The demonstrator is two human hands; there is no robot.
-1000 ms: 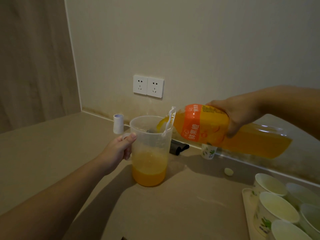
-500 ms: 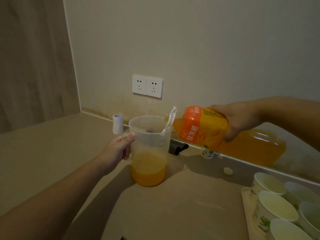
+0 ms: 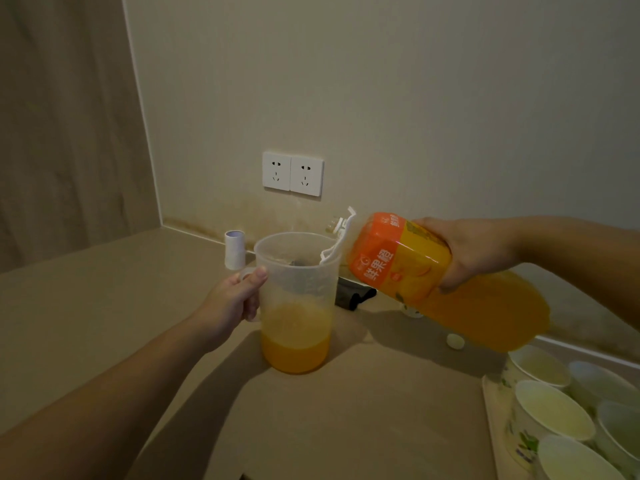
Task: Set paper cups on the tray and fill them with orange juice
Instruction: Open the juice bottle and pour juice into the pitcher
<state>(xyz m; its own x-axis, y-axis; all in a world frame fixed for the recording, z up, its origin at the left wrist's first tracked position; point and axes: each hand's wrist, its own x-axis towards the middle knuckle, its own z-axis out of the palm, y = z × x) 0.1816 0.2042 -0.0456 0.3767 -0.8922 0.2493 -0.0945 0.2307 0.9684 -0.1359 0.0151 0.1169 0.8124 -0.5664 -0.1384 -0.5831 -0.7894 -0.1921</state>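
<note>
A large bottle of orange juice [image 3: 446, 282] was held nearly on its side above the counter [image 3: 86, 306], its neck end pointing toward the person's left and raised slightly above its base. Its orange label faced the camera, and a white carrying strap [image 3: 337, 242] hung from the neck over the rim of a clear plastic pitcher [image 3: 296, 303]. The pitcher stood upright on the counter just left of the bottle, about a third full of juice.

The right hand [image 3: 474, 252] was wrapped over the bottle's middle, fingers curled around the far side and thumb underneath, the forearm reaching in from the right edge. The left hand [image 3: 230, 303] clasped the pitcher's handle, thumb resting on top near the rim, the forearm stretching in from the lower left.

Below and to the right of the right hand, empty paper cups [image 3: 550, 414] stood packed together on a pale tray [image 3: 493, 420] at the frame's corner. Under the bottle lay a small pale cap [image 3: 454, 340], and another paper cup [image 3: 412, 311] was mostly hidden behind the bottle. Between the two hands, behind the pitcher, sat a dark object [image 3: 353, 296], too dim to identify. Beyond the left hand stood a small white cylinder [image 3: 234, 250], and a double wall socket [image 3: 292, 173] sat on the wall above.
</note>
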